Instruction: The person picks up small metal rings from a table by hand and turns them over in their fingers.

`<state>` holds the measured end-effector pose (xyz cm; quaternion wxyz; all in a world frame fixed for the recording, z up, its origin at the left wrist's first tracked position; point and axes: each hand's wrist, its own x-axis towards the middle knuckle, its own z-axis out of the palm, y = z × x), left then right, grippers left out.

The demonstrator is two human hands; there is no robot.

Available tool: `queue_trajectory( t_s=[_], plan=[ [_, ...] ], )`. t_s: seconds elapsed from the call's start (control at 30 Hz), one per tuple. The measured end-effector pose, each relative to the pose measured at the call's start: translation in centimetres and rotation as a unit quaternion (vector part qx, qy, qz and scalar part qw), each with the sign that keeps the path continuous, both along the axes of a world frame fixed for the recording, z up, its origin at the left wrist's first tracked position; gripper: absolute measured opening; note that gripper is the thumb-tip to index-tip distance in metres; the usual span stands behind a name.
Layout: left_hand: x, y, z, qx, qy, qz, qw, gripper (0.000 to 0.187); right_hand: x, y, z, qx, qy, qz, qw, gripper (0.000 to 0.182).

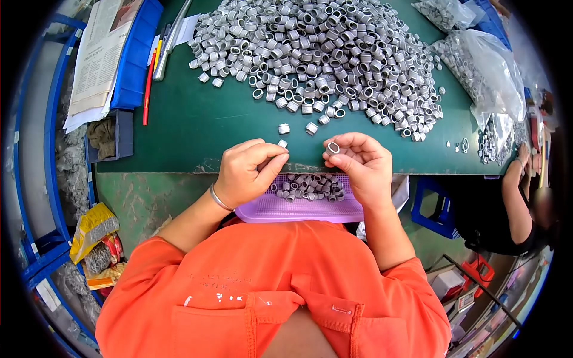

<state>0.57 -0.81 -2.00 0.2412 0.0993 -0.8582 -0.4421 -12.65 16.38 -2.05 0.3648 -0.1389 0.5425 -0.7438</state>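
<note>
My right hand pinches a small grey metal ring between thumb and fingers, its opening facing up. My left hand, with a bracelet at the wrist, has thumb and forefinger pressed together; what they hold is hidden. Another metal ring shows right at the left fingertips. A few loose rings lie just beyond my hands, in front of a large heap of similar rings on the green table. Below the table edge, between my forearms, a purple basket holds more rings.
Clear plastic bags of parts stand at the right, near another person's arm. At the left are a blue bin with newspaper, a red pen and a grey box. A blue stool stands at right.
</note>
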Motion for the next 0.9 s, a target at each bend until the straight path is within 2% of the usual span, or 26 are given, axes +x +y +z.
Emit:
queue_trajectory(
  t_s=[0.2, 0.27, 0.3, 0.33, 0.37, 0.4, 0.43, 0.47, 0.57, 0.63, 0.67, 0.73, 0.77, 0.8, 0.83, 0.87, 0.9],
  plan=[
    [0.2, -0.1, -0.3, -0.013, 0.002, -0.015, 1.0, 0.007, -0.1, 0.8, 0.4, -0.07, -0.066, 0.055, 0.994, 0.02],
    [0.1, -0.1, -0.2, -0.01, 0.005, -0.013, 1.0, 0.007, -0.4, 1.2, 1.2, 0.026, 0.049, 0.161, 0.985, 0.021],
    [0.1, -0.2, -0.1, -0.006, 0.003, -0.012, 1.0, 0.007, -0.7, 1.2, 1.1, 0.051, 0.213, 0.203, 0.954, 0.023],
    [0.2, -0.1, -0.1, -0.002, 0.001, -0.011, 1.0, 0.007, -0.8, 0.8, 1.0, 0.051, 0.213, 0.204, 0.954, 0.023],
    [0.2, -0.1, -0.1, -0.002, 0.0, -0.01, 1.0, 0.007, -0.9, 0.3, 0.9, 0.075, 0.353, 0.155, 0.92, 0.026],
    [0.1, 0.0, -0.2, -0.006, 0.003, -0.004, 1.0, 0.006, -0.8, -0.3, 0.9, 0.097, 0.484, 0.102, 0.864, 0.028],
    [0.0, 0.0, -0.2, -0.01, 0.006, 0.002, 1.0, 0.006, -0.5, -1.2, 0.9, 0.144, 0.495, 0.05, 0.855, 0.028],
    [0.0, 0.1, -0.2, -0.009, 0.006, 0.002, 1.0, 0.006, -0.7, -2.0, 0.4, 0.188, 0.547, 0.013, 0.816, 0.029],
    [0.1, 0.0, -0.1, -0.012, 0.01, 0.012, 1.0, 0.005, -1.2, -2.8, -0.9, 0.204, 0.583, -0.009, 0.787, 0.027],
    [0.3, -0.1, -0.2, -0.002, 0.01, -0.005, 1.0, 0.008, -1.5, -2.3, -1.1, 0.185, 0.557, 0.002, 0.809, 0.025],
    [0.3, -0.1, -0.1, -0.002, 0.011, -0.004, 1.0, 0.008, -1.7, -2.1, -1.1, 0.158, 0.524, -0.007, 0.837, 0.022],
    [0.2, -0.1, -0.2, -0.015, 0.011, -0.006, 1.0, 0.008, -1.6, -1.4, -0.4, 0.148, 0.32, 0.024, 0.936, 0.016],
    [0.2, 0.0, -0.2, -0.011, 0.01, -0.007, 1.0, 0.008, -1.5, -1.0, -0.3, 0.151, 0.319, 0.024, 0.935, 0.016],
    [0.2, 0.0, -0.3, -0.017, 0.013, -0.007, 1.0, 0.008, -1.5, -0.7, -0.2, 0.104, 0.185, 0.038, 0.976, 0.015],
    [0.2, 0.0, -0.3, -0.024, 0.015, -0.008, 1.0, 0.008, -1.4, -0.4, -0.2, 0.053, 0.047, 0.051, 0.996, 0.013],
    [0.2, 0.0, -0.3, -0.022, 0.014, -0.008, 1.0, 0.008, -1.4, -0.1, 0.0, 0.054, 0.047, 0.05, 0.996, 0.013],
    [0.1, 0.0, -0.2, -0.02, 0.017, -0.009, 1.0, 0.009, -1.4, 0.1, 0.2, 0.036, -0.014, 0.055, 0.998, 0.011]
  ],
)
